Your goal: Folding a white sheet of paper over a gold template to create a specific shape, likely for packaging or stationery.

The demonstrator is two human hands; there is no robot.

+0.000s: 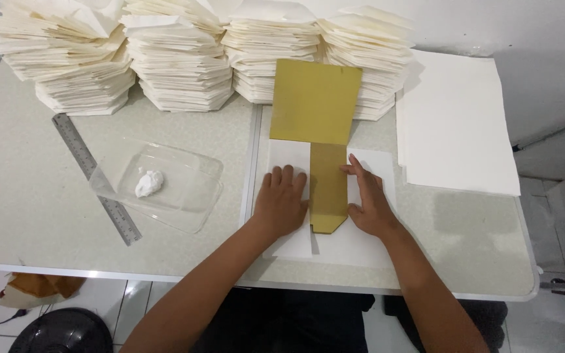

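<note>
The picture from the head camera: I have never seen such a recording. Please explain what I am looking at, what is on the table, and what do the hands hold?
A person wears the camera on the head, so it looks down on their own bare hands. The left hand and right hand press flat on a white sheet, either side of a mustard-yellow card template. Neither grips anything. Also on the table: stacks of folded white paper, a pile of flat sheets, a metal ruler, and a clear tray holding a white lump.
</note>
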